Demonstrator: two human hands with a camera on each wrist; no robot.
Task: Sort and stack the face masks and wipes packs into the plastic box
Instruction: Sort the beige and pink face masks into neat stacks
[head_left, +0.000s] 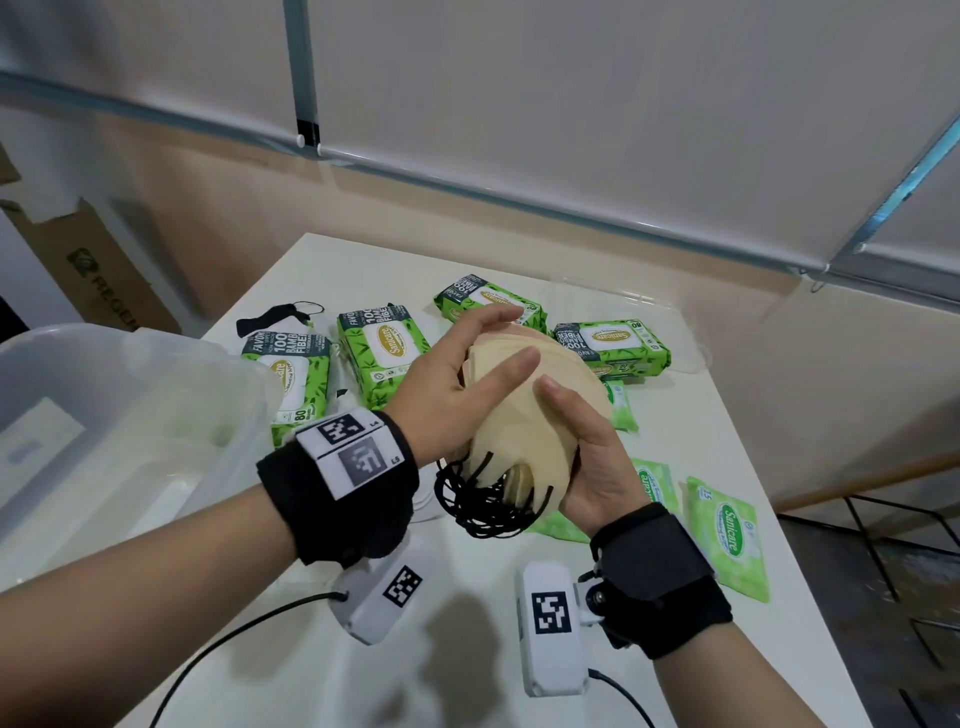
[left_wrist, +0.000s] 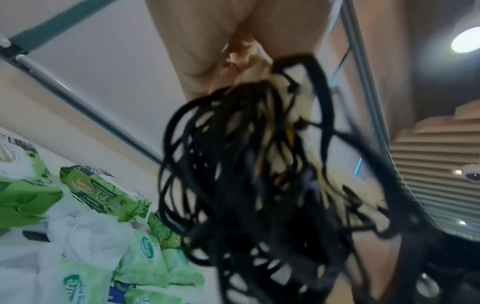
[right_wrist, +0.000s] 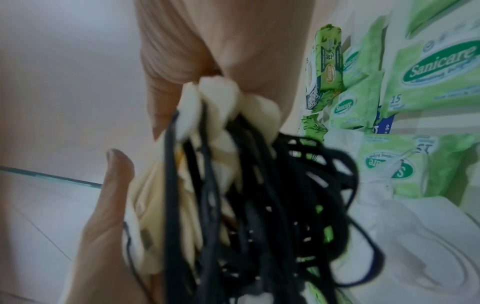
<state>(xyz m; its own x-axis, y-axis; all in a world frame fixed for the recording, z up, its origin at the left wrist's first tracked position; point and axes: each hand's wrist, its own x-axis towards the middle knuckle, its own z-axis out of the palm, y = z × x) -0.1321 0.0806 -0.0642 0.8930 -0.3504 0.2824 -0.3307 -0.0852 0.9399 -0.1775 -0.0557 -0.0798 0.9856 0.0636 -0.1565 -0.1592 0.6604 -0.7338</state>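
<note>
Both hands hold a stack of beige face masks above the table's middle. My left hand clasps its upper left side, thumb on top. From the lower right my right hand grips it, thumb across the face. A tangle of black ear loops hangs from the stack's near end, filling the left wrist view as ear loops and showing in the right wrist view as ear loops. The clear plastic box stands at the left. Large green wipes packs lie behind the hands, small pale green packs at the right.
One black mask lies at the table's far left corner. A clear lid-like sheet sits at the far right. Crumpled white plastic lies under the hands. A cardboard carton stands left of the white table, whose right edge is close.
</note>
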